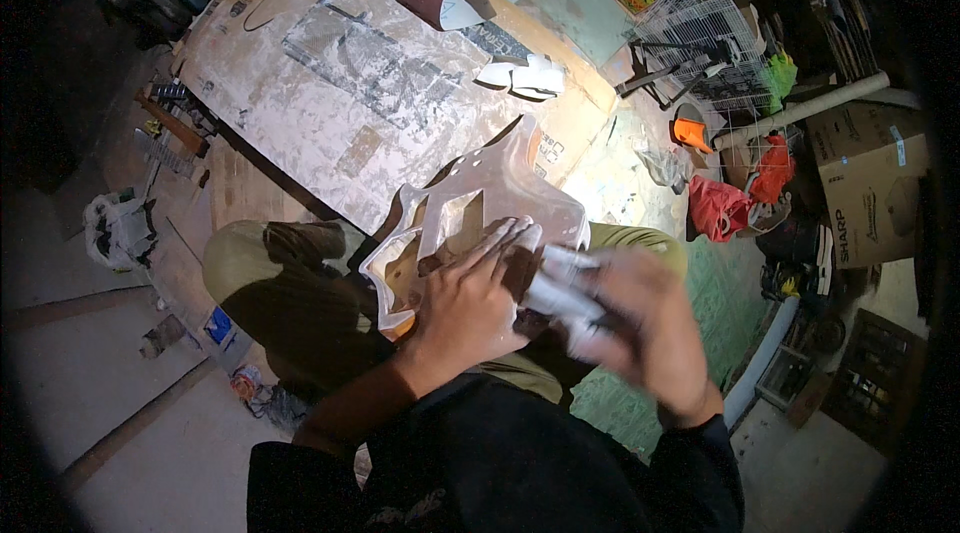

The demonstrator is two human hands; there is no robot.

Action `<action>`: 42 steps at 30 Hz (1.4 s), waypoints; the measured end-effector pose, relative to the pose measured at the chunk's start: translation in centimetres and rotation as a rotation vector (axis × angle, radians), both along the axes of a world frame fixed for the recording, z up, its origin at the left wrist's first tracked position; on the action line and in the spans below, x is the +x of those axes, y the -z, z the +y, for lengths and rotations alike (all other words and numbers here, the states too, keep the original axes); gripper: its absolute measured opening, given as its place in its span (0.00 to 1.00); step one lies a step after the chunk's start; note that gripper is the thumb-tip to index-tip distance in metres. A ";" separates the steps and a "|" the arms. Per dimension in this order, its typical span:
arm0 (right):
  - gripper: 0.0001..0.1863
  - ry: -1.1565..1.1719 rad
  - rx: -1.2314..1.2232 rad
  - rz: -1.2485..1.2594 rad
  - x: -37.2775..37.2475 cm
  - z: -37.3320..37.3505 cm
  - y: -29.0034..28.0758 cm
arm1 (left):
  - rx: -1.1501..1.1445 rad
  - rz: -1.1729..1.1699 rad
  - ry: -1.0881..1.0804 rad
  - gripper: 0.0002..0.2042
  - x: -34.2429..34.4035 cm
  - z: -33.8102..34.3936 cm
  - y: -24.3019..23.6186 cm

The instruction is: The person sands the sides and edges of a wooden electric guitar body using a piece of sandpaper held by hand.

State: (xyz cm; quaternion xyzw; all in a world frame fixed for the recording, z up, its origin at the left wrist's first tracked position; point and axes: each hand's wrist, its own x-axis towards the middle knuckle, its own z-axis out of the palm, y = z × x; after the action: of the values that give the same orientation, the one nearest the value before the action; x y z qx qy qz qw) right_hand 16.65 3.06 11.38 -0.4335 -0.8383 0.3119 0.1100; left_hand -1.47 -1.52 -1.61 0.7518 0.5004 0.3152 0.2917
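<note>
Head view: left hand (pixel 470 298) is pressing flat, unclenched, on guitar body (pixel 517 181), likely bracing it. Right hand (pixel 645 308), blurred, is gripping whitish folded sheet (pixel 562 299).

The floor (pixel 100 363) is seen in pale grey at the left, where it is crossed by dark brown strips (pixel 140 423), and in mottled green at the right. A broad cardboard sheet (pixel 230 73), dusted with white powder, is spread across the middle. Toward the right, a cardboard box (pixel 870 183), a pale pipe (pixel 800 114) and a wire rack (pixel 705 28) are crowded together. The centre is brightly lit; the outer corners are sunk in shadow.
</note>
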 end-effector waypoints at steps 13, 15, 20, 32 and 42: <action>0.22 0.291 0.163 0.084 3.0 -0.2 5.6 | -0.079 0.009 0.056 0.32 0.1 0.3 -0.2; 0.23 0.231 0.288 0.193 1.4 -2.4 5.7 | -0.083 -0.018 0.067 0.32 -0.1 0.8 -0.2; 0.24 0.799 0.051 0.305 2.1 -1.3 10.0 | -0.091 -0.011 0.075 0.32 -0.5 1.6 -1.7; 0.23 0.518 0.394 0.385 1.8 -3.2 11.1 | -0.044 -0.064 0.096 0.28 -1.4 1.3 -0.7; 0.25 0.745 0.142 0.397 3.1 -2.2 12.5 | -0.015 0.052 0.036 0.21 -0.4 1.5 -0.7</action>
State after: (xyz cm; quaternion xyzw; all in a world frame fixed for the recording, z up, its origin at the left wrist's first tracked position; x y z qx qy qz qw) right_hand 19.75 0.84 -1.11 -0.6297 -0.6063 0.2698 0.4039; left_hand -1.91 -0.02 -0.86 0.7664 0.4965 0.2865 0.2900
